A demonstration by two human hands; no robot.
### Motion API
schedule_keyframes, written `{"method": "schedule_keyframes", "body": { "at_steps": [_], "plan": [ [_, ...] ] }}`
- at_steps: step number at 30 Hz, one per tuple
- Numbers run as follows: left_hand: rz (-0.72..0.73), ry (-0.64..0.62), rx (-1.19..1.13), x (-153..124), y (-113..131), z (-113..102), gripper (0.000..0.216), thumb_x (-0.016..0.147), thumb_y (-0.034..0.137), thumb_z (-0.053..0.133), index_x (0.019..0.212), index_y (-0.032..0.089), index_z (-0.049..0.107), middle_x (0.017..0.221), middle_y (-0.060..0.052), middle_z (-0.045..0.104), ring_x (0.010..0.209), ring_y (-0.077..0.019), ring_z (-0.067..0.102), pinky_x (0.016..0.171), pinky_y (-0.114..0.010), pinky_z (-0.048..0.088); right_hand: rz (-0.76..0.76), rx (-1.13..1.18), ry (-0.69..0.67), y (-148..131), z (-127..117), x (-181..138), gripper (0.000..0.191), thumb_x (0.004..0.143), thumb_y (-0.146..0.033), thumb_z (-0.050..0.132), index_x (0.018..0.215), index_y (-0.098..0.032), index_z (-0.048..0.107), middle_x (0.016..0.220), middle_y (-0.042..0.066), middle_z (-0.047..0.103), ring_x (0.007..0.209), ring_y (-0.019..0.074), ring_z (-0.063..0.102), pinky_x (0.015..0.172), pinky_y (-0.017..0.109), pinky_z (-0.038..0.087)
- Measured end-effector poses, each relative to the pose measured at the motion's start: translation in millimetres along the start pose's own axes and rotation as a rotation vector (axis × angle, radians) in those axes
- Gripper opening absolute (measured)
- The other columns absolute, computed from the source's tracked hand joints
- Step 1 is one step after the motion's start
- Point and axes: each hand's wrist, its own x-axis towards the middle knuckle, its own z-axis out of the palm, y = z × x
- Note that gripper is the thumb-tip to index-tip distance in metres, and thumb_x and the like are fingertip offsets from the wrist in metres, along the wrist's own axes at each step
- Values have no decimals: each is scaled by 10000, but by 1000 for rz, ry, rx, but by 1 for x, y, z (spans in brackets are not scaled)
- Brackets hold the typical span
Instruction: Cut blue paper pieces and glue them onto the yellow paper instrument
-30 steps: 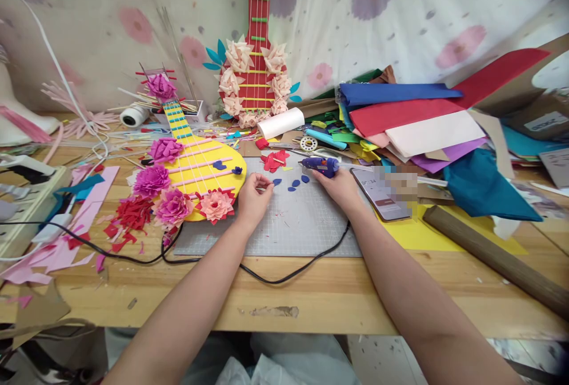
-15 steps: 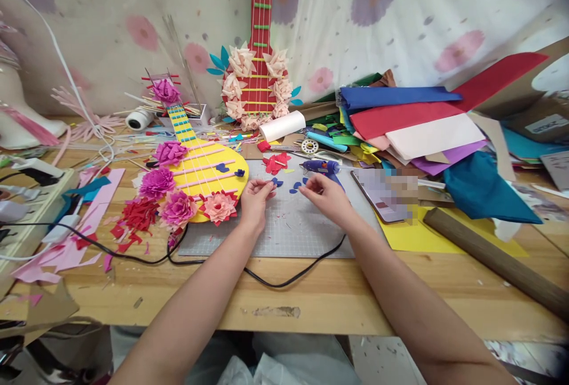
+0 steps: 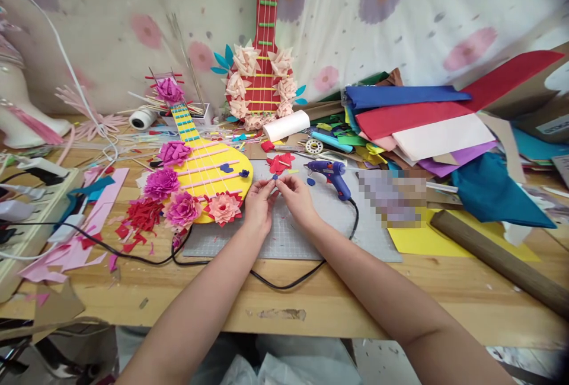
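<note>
My left hand [image 3: 261,201] and my right hand [image 3: 297,194] meet fingertip to fingertip over the grey cutting mat [image 3: 284,237]. Both pinch a small dark blue paper piece [image 3: 275,177], mostly hidden by the fingers. Another blue paper piece [image 3: 310,182] lies on the mat, right of my right hand. Beside it rests a blue glue gun [image 3: 331,175]. Just beyond my fingertips is a red paper flower [image 3: 280,163]. Left of my left hand lies a yellow paper lute [image 3: 213,166], trimmed with pink and magenta paper flowers, with two blue pieces on its body.
A red paper lute [image 3: 262,77] with pale flowers stands at the back. Stacked coloured paper [image 3: 413,112] and a brown roll [image 3: 489,254] occupy the right. A black cord [image 3: 288,286] loops across the front. Red scraps [image 3: 142,213] and a power strip [image 3: 44,219] lie left.
My right hand has moved left from beside the glue gun to meet my left hand at the blue paper piece. The glue gun and a loose blue piece now show more fully.
</note>
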Motion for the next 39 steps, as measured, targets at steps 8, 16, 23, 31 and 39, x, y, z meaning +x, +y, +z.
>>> {"method": "schedule_keyframes", "body": {
  "at_steps": [8, 16, 23, 31, 39],
  "plan": [
    [-50, -55, 108, -3, 5, 0, 232, 600, 140, 695, 751, 158, 519, 683, 35, 612, 647, -74, 592, 615, -207, 454, 21, -51, -151, -5, -21, 7, 188, 650, -360, 627, 686, -187, 564, 672, -23, 557, 632, 109, 492, 653, 265, 399],
    [-34, -88, 236, -4, 7, -2, 313, 581, 119, 656, 832, 172, 476, 648, 47, 585, 600, -81, 570, 557, -212, 447, 76, -66, -334, -11, -37, 9, 199, 623, -343, 658, 666, -168, 575, 645, -31, 549, 601, 92, 477, 624, 255, 375],
    [5, -40, 233, -6, 4, -1, 341, 596, 55, 650, 844, 173, 447, 624, 41, 606, 568, -77, 574, 565, -200, 430, 99, 15, -297, -6, -32, 8, 216, 611, -345, 676, 683, -181, 556, 634, -35, 554, 589, 95, 506, 621, 260, 406],
    [14, 34, 118, -6, 0, 1, 310, 619, 25, 680, 812, 153, 474, 644, 29, 627, 591, -68, 590, 586, -185, 424, 79, 135, -100, 4, -16, 2, 254, 634, -396, 680, 719, -197, 547, 676, -20, 577, 606, 107, 543, 658, 287, 467],
    [4, 7, 177, -6, -1, 0, 341, 583, 77, 725, 808, 162, 483, 709, 10, 638, 644, -90, 609, 593, -201, 440, -26, 26, -18, 6, -12, 2, 204, 667, -379, 637, 719, -210, 535, 700, -3, 585, 654, 134, 558, 685, 304, 470]
  ]
}}
